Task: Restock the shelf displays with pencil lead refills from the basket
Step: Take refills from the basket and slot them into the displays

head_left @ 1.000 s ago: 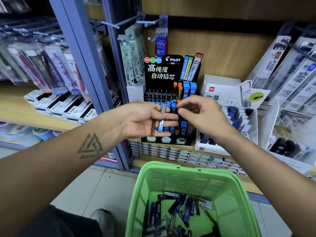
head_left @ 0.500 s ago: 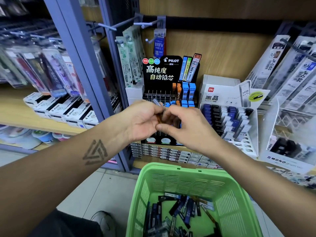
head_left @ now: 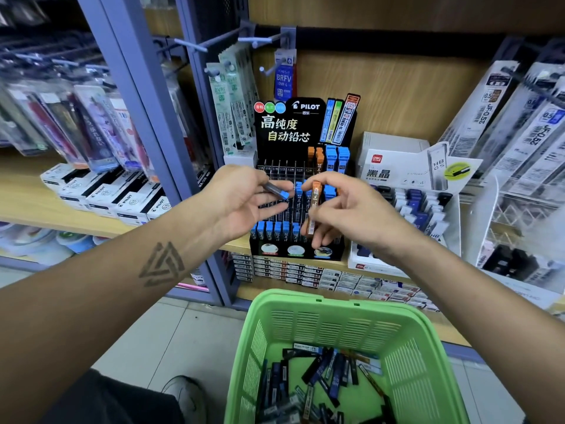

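Pencil lead refills (head_left: 321,381) lie heaped loose in the bottom of the green basket (head_left: 406,356), nearest the camera, a jumble of slim dark cases pointing every way. Above the basket's far rim both hands work in front of the shelf. The left hand (head_left: 241,200) pinches a grey, blue-capped refill (head_left: 276,191) between thumb and fingertips, held roughly level. The right hand (head_left: 345,212) pinches an orange refill (head_left: 315,206) near its top end, the case hanging nearly upright, the other fingers loosely curled below it. Just behind them stands the black Pilot display (head_left: 299,209), its front row full of blue-capped cases, some clear slots in the upper tiers apparently unfilled. To its right sits a white display (head_left: 397,172) of darker refills.

These cases look light, rigid and smooth-sided, so they should be easy to lift but liable to slip or twist in a loose pinch; the leads inside are probably brittle. Holding a case by its flat sides near the capped end seems best for steering the foot into a narrow slot.
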Motion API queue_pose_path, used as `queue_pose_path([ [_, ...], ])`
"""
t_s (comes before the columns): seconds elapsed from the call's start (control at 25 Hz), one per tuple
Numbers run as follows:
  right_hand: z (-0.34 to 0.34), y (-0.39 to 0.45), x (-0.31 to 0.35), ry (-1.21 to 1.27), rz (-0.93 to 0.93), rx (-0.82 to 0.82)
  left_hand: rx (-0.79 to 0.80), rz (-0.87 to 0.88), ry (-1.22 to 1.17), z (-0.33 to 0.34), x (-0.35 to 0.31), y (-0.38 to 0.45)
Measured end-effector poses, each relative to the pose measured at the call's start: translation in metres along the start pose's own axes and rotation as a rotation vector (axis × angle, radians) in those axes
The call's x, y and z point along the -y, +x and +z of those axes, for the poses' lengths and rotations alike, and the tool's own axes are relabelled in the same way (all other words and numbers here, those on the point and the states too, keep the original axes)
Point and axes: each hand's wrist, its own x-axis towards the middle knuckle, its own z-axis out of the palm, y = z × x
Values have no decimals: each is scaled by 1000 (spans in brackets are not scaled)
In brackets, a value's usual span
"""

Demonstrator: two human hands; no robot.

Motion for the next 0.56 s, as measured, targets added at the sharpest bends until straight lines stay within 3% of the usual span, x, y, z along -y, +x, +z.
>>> queue_pose_path([
  [0.12, -14, 9, -5, -69, -81, -183, 19, -50, 18, 4, 2, -4],
  [0.24, -27, 17, -7, -381, -208, -303, -5, -59, 63, 3, 2, -6],
  [0.56, -10, 17, -30, -692, -278, -308, 27, -18, 101, 4, 2, -6],
])
